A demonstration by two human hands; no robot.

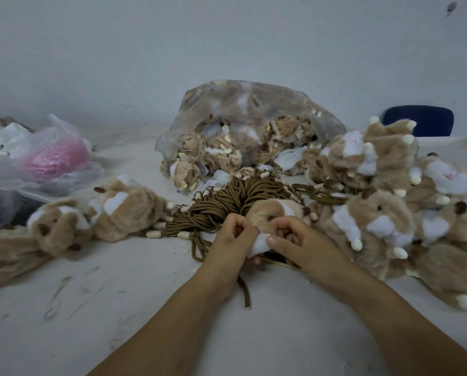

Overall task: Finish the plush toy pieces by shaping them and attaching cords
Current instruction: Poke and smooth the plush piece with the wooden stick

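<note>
A bundle of brown cords [226,204], many with small pale beads, lies in the middle of the white tabletop [118,308]. At the near edge of this bundle the two hands are close together, and both hold one plush piece [271,211], tan with a white patch. The left hand [232,240] has its fingers curled on the left side of the piece. The right hand [297,240] also has curled fingers, and its thumb presses on the white cloth at the lower end of the piece. The upper part of the piece rests against the bundle. A single brown cord [245,293] comes out under the left wrist, on the near side of the bundle, and its cut end lies on the tabletop.

Behind the bundle is a clear plastic bag [243,104], open toward it and full of crumpled tan and white plush pieces. To the right of the bundle is a large pile of plush toys [384,213], which touches some of the cords. To the left of the bundle lie a few more plush toys [123,210]. Farther left of the bundle there is a thin plastic bag [64,137] with something pink inside. Far behind the bundle, to the right, a dark blue chair back [419,120] shows.
</note>
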